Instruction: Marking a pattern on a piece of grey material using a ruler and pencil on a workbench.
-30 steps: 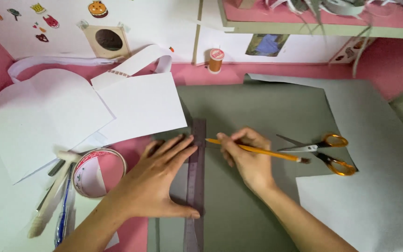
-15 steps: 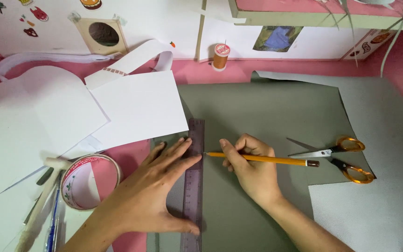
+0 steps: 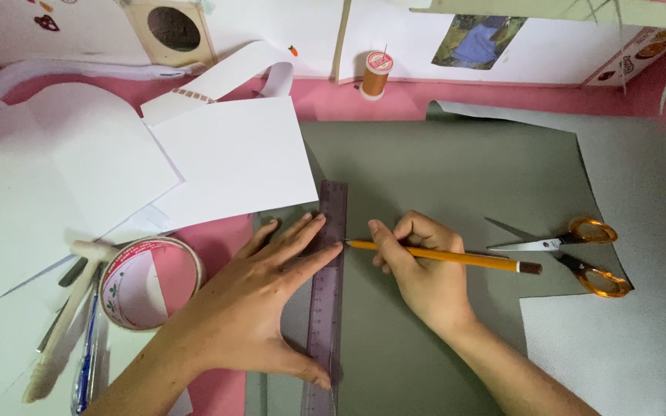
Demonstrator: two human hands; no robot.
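Note:
My left hand (image 3: 260, 308) lies flat, fingers spread, pressing a clear purple ruler (image 3: 327, 308) onto a grey-green sheet (image 3: 441, 177). My right hand (image 3: 422, 266) grips a yellow pencil (image 3: 456, 257), whose tip touches the sheet right at the ruler's right edge, near my left fingertips. The ruler runs lengthwise away from me, its far end near the white paper.
Orange-handled scissors (image 3: 580, 250) lie open on the sheet at right. A tape roll (image 3: 144, 281), a blue pen (image 3: 84, 362) and a white tool sit at left. White paper sheets (image 3: 225, 158) cover the pink table; a spool of orange thread (image 3: 377, 73) stands at the back.
The view has shifted, so everything sits lower and more to the right in frame. The pencil tip has moved in against the ruler's edge. My left hand stays on the ruler.

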